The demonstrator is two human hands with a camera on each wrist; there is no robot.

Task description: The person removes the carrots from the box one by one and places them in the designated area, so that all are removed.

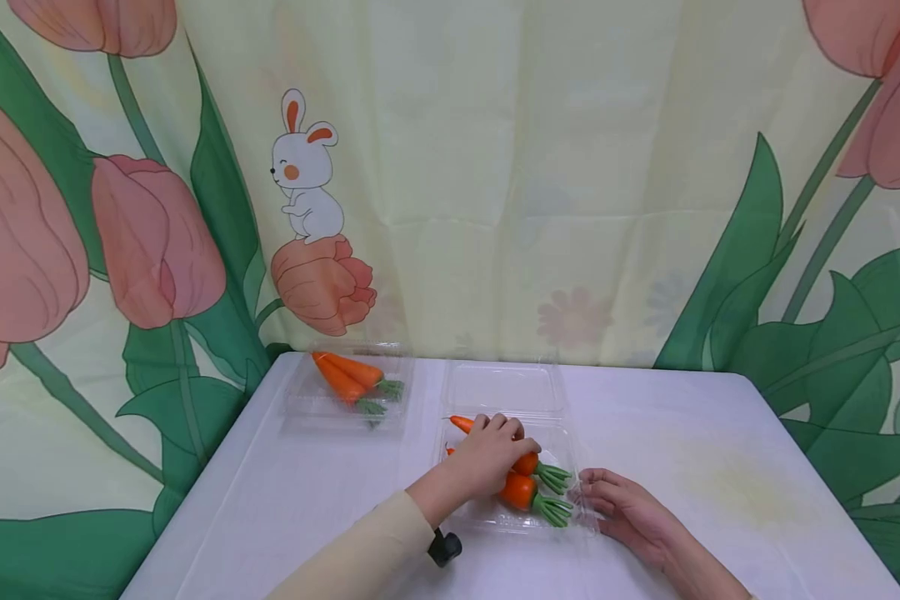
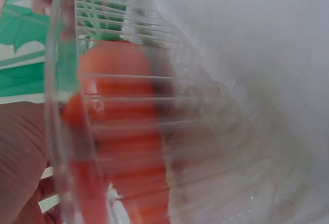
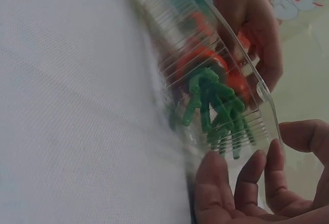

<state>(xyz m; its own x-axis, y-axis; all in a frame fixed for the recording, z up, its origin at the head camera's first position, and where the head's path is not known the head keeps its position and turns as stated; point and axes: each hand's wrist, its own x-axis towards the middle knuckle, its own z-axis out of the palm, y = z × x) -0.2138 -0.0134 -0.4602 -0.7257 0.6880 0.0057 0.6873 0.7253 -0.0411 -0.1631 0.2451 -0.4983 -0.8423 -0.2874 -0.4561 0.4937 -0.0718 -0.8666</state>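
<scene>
The right hand [image 3: 280, 203] pinches a clear container's [image 3: 262, 93] rim; farther left, the left hand [image 3: 257, 31] holds a carrot [image 3: 238, 82].

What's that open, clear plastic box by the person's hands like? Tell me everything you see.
The clear, rectangular, ribbed-walled plastic box sits upright on the white-covered table, its clear lid folded back behind it. Inside lie two orange carrots with green tops. The right hand holds its right edge; the left hand reaches over it.

table: two boxes are borne by a white table [image 1: 667, 417] with rounded far corners.
far left corner: a clear rectangular plastic box [image 1: 305, 402] is placed.
middle: a second clear plastic box [image 1: 487, 515] is set, its hinged lid [image 1: 504, 390] laid open.
</scene>
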